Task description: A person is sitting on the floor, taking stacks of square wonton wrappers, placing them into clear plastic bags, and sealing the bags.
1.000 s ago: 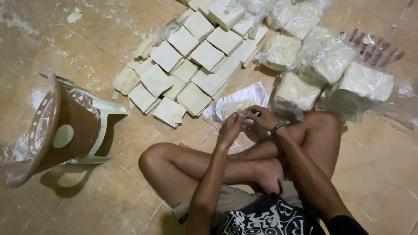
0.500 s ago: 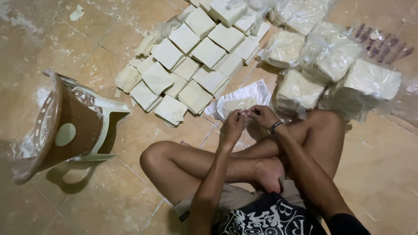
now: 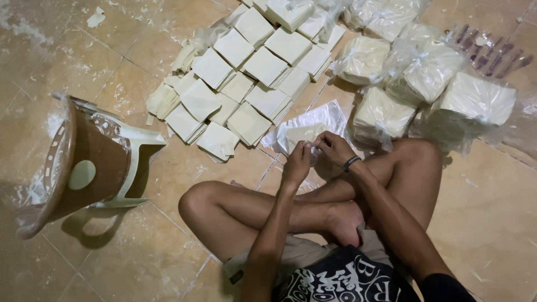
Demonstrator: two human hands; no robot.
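Your two hands are meeting over a clear plastic bag (image 3: 305,131) lying on the tiled floor (image 3: 140,251).

The bag is lying flat just beyond your crossed legs, its long axis running from lower left to upper right, a pale square sheet inside. Your left hand (image 3: 297,162) and right hand (image 3: 334,148) (wristband on the right) are reaching forward, fingers curled and pinching narrowly at the bag's near edge, fingertips almost touching. Stacks of square sheets (image 3: 246,72) are lying beyond; an overturned plastic stool (image 3: 84,162) is lying at your left.
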